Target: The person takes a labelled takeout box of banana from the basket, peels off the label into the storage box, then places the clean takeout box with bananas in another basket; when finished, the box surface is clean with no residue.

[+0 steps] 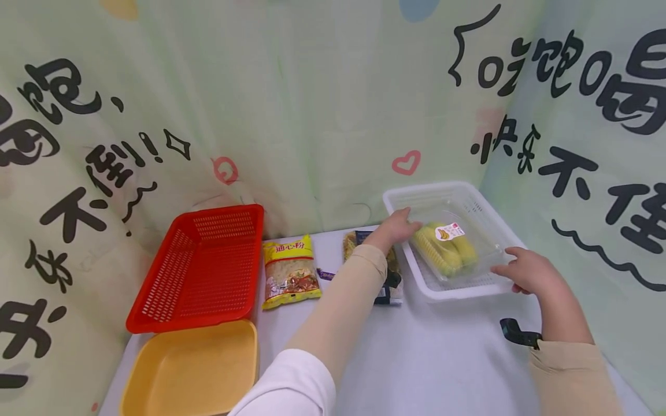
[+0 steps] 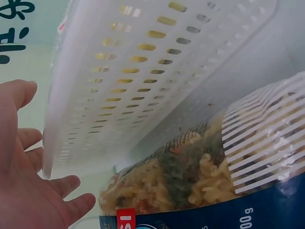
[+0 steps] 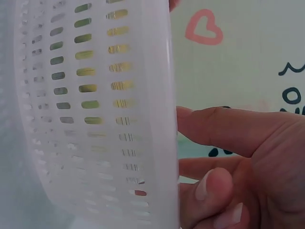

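Note:
A lidded clear plastic container (image 1: pixel 444 254) with a stickered top and yellow produce inside lies tilted in the white perforated basket (image 1: pixel 416 277) at the right. My left hand (image 1: pixel 398 227) is over the basket's left side, its fingertips close beside the container; contact is unclear. In the left wrist view its fingers are spread, with nothing visible between them. My right hand (image 1: pixel 529 271) is at the opposite side, thumb and forefinger apart near the container's corner. In the right wrist view, the basket wall (image 3: pixel 162 95) hides the tips of the right thumb and forefinger.
A yellow macaroni bag (image 1: pixel 291 271) and a pasta bag with a blue label (image 2: pixel 167 191) lie left of the white basket. Further left are a red basket (image 1: pixel 208 266) and a yellow tray (image 1: pixel 195 367). A printed curtain (image 1: pixel 322 115) hangs behind the table.

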`<state>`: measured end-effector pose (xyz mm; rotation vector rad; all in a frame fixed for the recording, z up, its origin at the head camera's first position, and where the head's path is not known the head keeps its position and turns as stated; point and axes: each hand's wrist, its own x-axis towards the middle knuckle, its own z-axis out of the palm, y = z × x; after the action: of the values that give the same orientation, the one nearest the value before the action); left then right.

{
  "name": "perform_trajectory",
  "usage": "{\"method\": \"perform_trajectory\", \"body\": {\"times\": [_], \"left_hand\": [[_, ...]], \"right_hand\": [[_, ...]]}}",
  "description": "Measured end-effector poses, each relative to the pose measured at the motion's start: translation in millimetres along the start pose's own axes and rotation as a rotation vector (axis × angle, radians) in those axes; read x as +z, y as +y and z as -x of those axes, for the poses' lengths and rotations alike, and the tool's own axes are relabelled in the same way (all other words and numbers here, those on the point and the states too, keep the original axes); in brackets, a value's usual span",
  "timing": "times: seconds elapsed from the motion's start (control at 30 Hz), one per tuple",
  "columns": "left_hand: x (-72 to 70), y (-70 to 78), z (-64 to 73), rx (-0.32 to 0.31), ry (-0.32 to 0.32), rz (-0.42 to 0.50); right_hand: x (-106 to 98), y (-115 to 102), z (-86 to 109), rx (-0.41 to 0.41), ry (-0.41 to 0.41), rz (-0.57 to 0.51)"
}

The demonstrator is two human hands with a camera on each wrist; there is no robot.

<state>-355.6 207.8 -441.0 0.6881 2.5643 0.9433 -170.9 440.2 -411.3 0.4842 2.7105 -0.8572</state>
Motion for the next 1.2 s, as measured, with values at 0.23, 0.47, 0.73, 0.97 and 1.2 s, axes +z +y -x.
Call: {"method": "perform_trajectory", "body": {"times": [0.23,0.47,0.73,0.97,1.2], "left_hand": [[3.8,1.0,-0.3,0.008,0.005,-0.142],[9.4,0.9,-0.9,0.008,0.023,-0.144],[7.4,0.4,3.4,0.002,0.073,-0.101],[4.9,2.4,4.8,-0.045,0.101,-0.172],[4.7,4.1,4.6,-0.051,0.137,-0.227]], "right_hand": [[-8,5,-14.4,0.047,-0.047,-0.031],[-15,10,-26.0,0.067,-0.134,-0.057],[-19,12,-29.8,0.063,-0.160,-0.123],[-20,13,-27.1,0.069,-0.150,-0.201],[-18,14,-24.5,0.069,-0.093,-0.292]]}}
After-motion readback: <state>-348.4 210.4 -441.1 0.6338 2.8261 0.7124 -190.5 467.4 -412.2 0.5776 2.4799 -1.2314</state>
